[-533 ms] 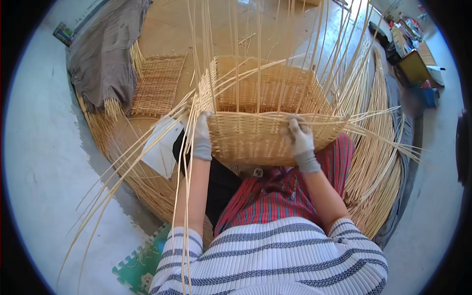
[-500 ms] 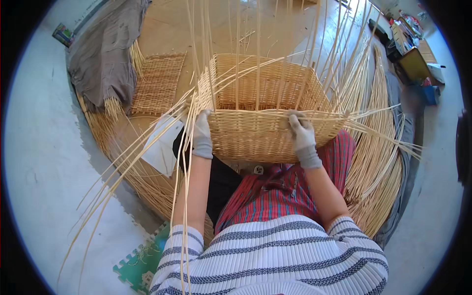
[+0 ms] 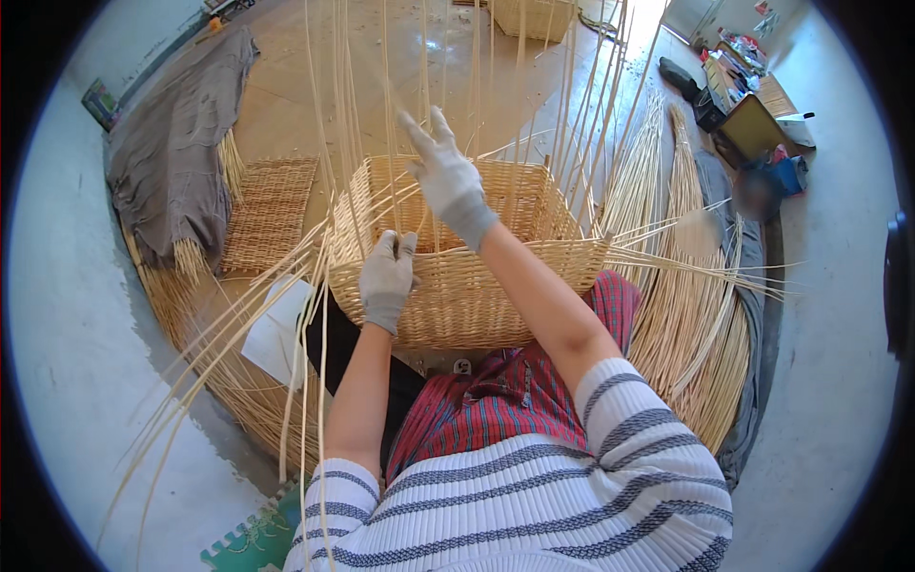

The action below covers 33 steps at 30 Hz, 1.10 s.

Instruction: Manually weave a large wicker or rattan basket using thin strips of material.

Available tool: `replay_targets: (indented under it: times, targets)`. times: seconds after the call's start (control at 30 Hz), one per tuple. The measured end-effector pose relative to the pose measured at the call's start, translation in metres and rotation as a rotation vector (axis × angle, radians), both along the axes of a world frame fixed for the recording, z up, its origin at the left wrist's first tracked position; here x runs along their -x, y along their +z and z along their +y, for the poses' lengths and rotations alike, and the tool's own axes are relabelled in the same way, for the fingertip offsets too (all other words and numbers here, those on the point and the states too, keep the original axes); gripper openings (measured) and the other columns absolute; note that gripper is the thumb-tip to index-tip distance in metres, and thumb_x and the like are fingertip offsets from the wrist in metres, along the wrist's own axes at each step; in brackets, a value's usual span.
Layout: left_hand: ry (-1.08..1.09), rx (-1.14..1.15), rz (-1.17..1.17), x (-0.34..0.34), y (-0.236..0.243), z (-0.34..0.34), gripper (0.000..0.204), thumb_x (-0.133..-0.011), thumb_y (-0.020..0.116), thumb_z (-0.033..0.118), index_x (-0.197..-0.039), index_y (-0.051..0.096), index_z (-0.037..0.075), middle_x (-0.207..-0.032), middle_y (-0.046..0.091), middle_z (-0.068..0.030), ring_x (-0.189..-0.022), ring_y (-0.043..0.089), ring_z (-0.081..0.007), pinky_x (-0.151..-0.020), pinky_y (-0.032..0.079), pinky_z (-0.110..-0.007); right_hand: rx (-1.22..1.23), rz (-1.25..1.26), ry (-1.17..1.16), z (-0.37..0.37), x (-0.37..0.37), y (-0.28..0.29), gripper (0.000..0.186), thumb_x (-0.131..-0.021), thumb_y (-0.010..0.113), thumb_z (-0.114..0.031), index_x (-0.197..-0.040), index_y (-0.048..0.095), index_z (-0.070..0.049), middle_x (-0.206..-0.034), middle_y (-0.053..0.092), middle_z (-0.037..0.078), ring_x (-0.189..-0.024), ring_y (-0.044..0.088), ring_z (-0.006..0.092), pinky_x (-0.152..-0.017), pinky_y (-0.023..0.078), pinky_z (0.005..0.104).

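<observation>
A pale woven basket (image 3: pixel 486 296) rests over my lap, with tall upright stakes (image 3: pixel 519 86) rising from it and long loose strands (image 3: pixel 219 353) trailing leftward. My left hand (image 3: pixel 386 281), in a grey-white glove, pinches the front rim near the left corner, a thin strand by its fingertips. My right hand (image 3: pixel 446 172), gloved likewise, is raised over the basket among the uprights with its fingers spread; whether it touches a stake I cannot tell.
A woven panel (image 3: pixel 267 214) lies left beside a cloth-covered bundle (image 3: pixel 172 162). Long rod bundles (image 3: pixel 696 343) lie right. A cluttered low table (image 3: pixel 734 76) stands back right, a pale container (image 3: pixel 529 19) far ahead. A white sheet (image 3: pixel 272 338) and green foam mat (image 3: pixel 248 539) are at lower left.
My right hand has left the front rim and risen up and leftward, fingers now spread. My left hand has shifted slightly along the rim, and the basket appears lower and further left.
</observation>
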<state>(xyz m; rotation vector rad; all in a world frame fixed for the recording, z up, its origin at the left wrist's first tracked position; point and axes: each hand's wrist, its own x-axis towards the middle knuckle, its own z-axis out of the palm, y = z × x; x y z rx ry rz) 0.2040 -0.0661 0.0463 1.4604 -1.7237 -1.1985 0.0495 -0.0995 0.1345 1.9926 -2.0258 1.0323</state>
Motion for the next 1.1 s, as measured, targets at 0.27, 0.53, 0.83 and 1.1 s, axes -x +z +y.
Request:
replay_targets:
  times: [0.27, 0.53, 0.83, 1.1]
  targets:
    - [-0.103, 0.036, 0.098, 0.005, 0.021, -0.028, 0.045, -0.087, 0.077, 0.037, -0.104, 0.049, 0.007, -0.069, 0.058, -0.0083, -0.061, 0.063, -0.016, -0.055, 0.05, -0.036, 0.257, -1.384, 0.198, 0.144, 0.06, -0.113, 0.024, -0.104, 0.052, -0.029, -0.11, 0.055, -0.006, -0.087, 0.07, 0.009, -0.079, 0.073, 0.0262, -0.055, 0.056, 0.0353]
    - [0.22, 0.167, -0.037, 0.014, 0.027, -0.021, 0.055, -0.088, 0.074, 0.046, -0.121, 0.056, 0.007, -0.088, 0.071, -0.0117, -0.073, 0.066, -0.0245, -0.062, 0.05, -0.037, 0.018, -1.274, 0.23, 0.149, 0.059, -0.073, 0.028, -0.106, 0.05, -0.031, -0.112, 0.062, -0.006, -0.096, 0.072, 0.009, -0.073, 0.066, 0.0139, -0.053, 0.05, 0.0231]
    - [-0.306, -0.219, -0.125, 0.089, 0.022, 0.024, 0.034, -0.101, 0.053, 0.039, -0.114, 0.06, 0.008, -0.077, 0.067, -0.0115, -0.059, 0.066, -0.0236, -0.062, 0.055, -0.038, 0.307, 0.085, -0.156, 0.091, 0.089, -0.045, 0.056, -0.092, 0.058, 0.001, -0.145, 0.045, -0.011, -0.121, 0.066, 0.004, -0.095, 0.069, 0.0143, -0.067, 0.055, 0.0266]
    - [-0.232, 0.037, -0.167, 0.094, 0.038, 0.016, 0.044, -0.094, 0.063, 0.046, -0.116, 0.06, 0.008, -0.079, 0.069, -0.0126, -0.067, 0.067, -0.0273, -0.068, 0.055, -0.04, 0.341, -0.996, 0.112, 0.156, 0.137, -0.104, 0.04, -0.104, 0.044, -0.018, -0.143, 0.036, -0.01, -0.092, 0.073, 0.01, -0.068, 0.067, 0.0154, -0.055, 0.05, 0.0274]
